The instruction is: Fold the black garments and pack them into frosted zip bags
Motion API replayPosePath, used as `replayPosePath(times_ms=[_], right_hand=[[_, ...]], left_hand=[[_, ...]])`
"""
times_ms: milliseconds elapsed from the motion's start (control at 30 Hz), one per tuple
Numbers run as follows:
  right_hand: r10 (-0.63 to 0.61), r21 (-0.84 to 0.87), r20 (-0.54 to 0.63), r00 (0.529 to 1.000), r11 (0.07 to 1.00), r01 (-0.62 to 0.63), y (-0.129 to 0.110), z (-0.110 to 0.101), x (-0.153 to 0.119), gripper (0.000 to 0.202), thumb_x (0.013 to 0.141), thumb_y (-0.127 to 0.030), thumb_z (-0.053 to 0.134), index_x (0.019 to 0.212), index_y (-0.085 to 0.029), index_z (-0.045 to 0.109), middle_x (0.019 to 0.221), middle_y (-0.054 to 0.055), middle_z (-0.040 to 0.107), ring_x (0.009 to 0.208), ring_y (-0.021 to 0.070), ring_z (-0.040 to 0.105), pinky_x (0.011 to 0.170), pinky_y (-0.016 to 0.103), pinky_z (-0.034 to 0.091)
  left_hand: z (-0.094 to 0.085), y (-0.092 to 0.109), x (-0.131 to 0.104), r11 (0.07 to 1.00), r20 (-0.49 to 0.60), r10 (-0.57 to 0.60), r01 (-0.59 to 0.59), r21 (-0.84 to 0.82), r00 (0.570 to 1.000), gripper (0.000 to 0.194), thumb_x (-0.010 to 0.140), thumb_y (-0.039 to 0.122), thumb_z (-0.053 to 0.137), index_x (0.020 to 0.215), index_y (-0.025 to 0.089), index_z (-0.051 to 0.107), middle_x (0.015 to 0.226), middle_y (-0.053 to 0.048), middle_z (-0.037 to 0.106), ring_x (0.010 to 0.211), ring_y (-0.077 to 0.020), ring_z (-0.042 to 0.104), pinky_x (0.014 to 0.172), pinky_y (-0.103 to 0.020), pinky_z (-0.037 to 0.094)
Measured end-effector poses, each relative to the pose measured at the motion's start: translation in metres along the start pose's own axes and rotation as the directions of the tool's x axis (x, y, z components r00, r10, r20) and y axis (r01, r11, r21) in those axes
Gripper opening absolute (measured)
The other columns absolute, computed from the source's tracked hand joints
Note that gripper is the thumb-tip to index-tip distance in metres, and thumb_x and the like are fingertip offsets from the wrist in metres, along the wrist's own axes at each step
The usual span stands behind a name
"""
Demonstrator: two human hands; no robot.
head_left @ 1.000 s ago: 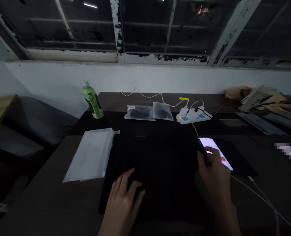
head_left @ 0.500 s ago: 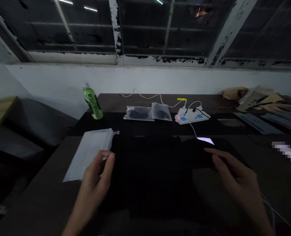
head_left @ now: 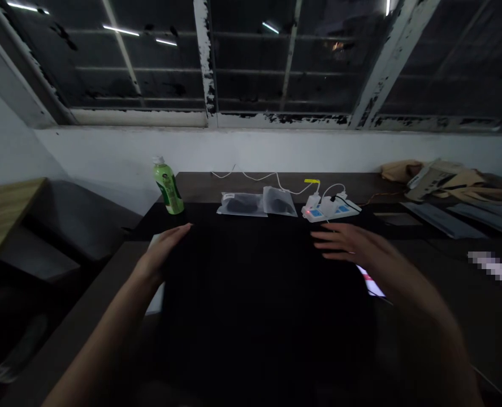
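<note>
A large piece of black cloth (head_left: pixel 259 305) lies spread across the table in front of me. So dark is it that its folds and exact shape cannot be made out. At its upper left edge is my left hand (head_left: pixel 161 251), open with the fingers stretched forward. My right hand (head_left: pixel 348 243) is over the cloth's upper right side, slightly blurred, its fingers apart and pointing left. Neither hand grips anything visible. White bags or sheets (head_left: pixel 155 302) show partly under my left forearm and the cloth. Beside my right wrist lies a lit phone (head_left: pixel 372 282), partly covered.
A green bottle (head_left: pixel 169 187) stands at the back left. Behind the cloth lie frosted packets (head_left: pixel 242 204) and a white power strip (head_left: pixel 331 213) with plugged-in cables. Flat plastic packs (head_left: pixel 441 219) and a beige bag (head_left: pixel 458 183) are at the right.
Both hands have opened from closed fingers and moved forward. The black cloth now covers more of the white sheets on the left. The phone appears lower, partly behind my right hand.
</note>
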State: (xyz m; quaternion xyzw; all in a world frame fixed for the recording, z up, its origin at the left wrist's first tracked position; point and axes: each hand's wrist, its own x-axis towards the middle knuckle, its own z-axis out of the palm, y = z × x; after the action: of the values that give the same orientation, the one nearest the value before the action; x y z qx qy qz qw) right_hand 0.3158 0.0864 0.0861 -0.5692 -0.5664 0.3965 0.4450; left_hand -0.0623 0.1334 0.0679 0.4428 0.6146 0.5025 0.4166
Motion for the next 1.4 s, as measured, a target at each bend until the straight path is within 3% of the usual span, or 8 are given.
replayPosePath(times_ms=[133,233,367,500,600,1000,1267,1400], right_hand=[[-0.089,-0.539,0.026,0.996,0.838,0.089,0.041,0.037,0.009,0.063,0.094,-0.053,0.047,0.147,-0.018,0.044,0.146,0.018,0.052,0.134,0.0322,0.05,0.111,0.054,0.038],[-0.032,-0.679,0.368,0.929,0.673,0.292,0.07,0.051,-0.001,0.059,0.095,-0.053,0.046,0.146,-0.023,0.048,0.159,0.011,0.034,0.146,0.0318,0.03,0.118,0.053,0.026],[0.096,-0.74,0.427,0.899,0.608,0.287,0.084,0.035,-0.002,0.06,0.096,-0.052,0.046,0.145,-0.018,0.051,0.156,0.014,0.039,0.143,0.0319,0.037,0.117,0.051,0.028],[0.092,-0.697,0.455,0.886,0.655,0.291,0.075,0.002,0.029,0.041,0.098,-0.046,0.044,0.119,-0.021,0.067,0.122,0.01,0.07,0.108,0.0237,0.066,0.091,0.035,0.049],[0.107,-0.823,0.34,0.934,0.514,0.241,0.066,0.003,0.07,0.034,0.099,-0.039,0.042,0.09,-0.02,0.068,0.086,0.006,0.073,0.077,0.0193,0.068,0.067,0.028,0.045],[-0.04,-0.888,0.118,0.992,0.443,0.123,0.069,0.121,0.198,0.032,0.097,-0.034,0.057,0.123,-0.015,0.06,0.116,0.011,0.066,0.1,0.0235,0.066,0.086,0.045,0.055],[-0.293,-0.644,0.028,0.956,0.726,0.241,0.038,0.087,0.124,0.037,0.106,-0.03,0.019,0.128,-0.02,0.047,0.116,0.012,0.071,0.111,0.0202,0.067,0.092,0.037,0.054],[-0.283,0.052,-0.056,0.958,0.957,0.285,0.041,0.054,0.053,0.022,0.099,-0.044,0.047,0.111,-0.026,0.053,0.112,0.008,0.072,0.107,0.0237,0.069,0.091,0.041,0.057]], left_hand=[[0.011,-0.03,-0.002,0.948,-0.046,0.201,-0.183,0.26,0.978,0.053,0.071,0.045,0.074,0.113,0.015,0.06,0.124,-0.015,0.063,0.126,-0.0353,0.055,0.104,-0.054,0.044],[0.012,-0.054,-0.026,0.6,0.369,0.448,-0.58,0.551,0.814,0.046,0.087,0.046,0.061,0.126,0.022,0.058,0.145,-0.014,0.051,0.135,-0.0326,0.047,0.112,-0.054,0.037],[0.01,-0.085,-0.049,0.301,0.702,0.287,-0.757,0.58,0.652,0.069,0.088,0.058,0.06,0.149,0.034,0.038,0.162,-0.008,0.029,0.147,-0.037,0.028,0.11,-0.058,0.04],[0.005,-0.1,-0.052,0.306,0.692,0.259,-0.737,0.602,0.673,0.075,0.087,0.06,0.06,0.152,0.032,0.034,0.164,-0.008,0.023,0.148,-0.0366,0.026,0.11,-0.057,0.042],[0.004,-0.102,-0.051,0.31,0.687,0.269,-0.736,0.601,0.675,0.075,0.087,0.059,0.061,0.152,0.033,0.033,0.164,-0.007,0.022,0.148,-0.0367,0.026,0.109,-0.057,0.043],[0.004,-0.106,-0.051,0.301,0.674,0.292,-0.734,0.609,0.678,0.082,0.083,0.05,0.068,0.154,0.034,0.029,0.163,-0.008,0.023,0.144,-0.0393,0.034,0.102,-0.057,0.05],[0.004,-0.103,-0.05,0.285,0.662,0.356,-0.751,0.595,0.659,0.078,0.084,0.055,0.066,0.151,0.031,0.035,0.159,-0.012,0.032,0.142,-0.0418,0.036,0.098,-0.058,0.053],[0.006,-0.087,-0.052,0.343,0.55,0.448,-0.704,0.622,0.705,0.06,0.093,0.045,0.057,0.147,0.027,0.037,0.153,-0.011,0.044,0.143,-0.0356,0.037,0.106,-0.056,0.047]])
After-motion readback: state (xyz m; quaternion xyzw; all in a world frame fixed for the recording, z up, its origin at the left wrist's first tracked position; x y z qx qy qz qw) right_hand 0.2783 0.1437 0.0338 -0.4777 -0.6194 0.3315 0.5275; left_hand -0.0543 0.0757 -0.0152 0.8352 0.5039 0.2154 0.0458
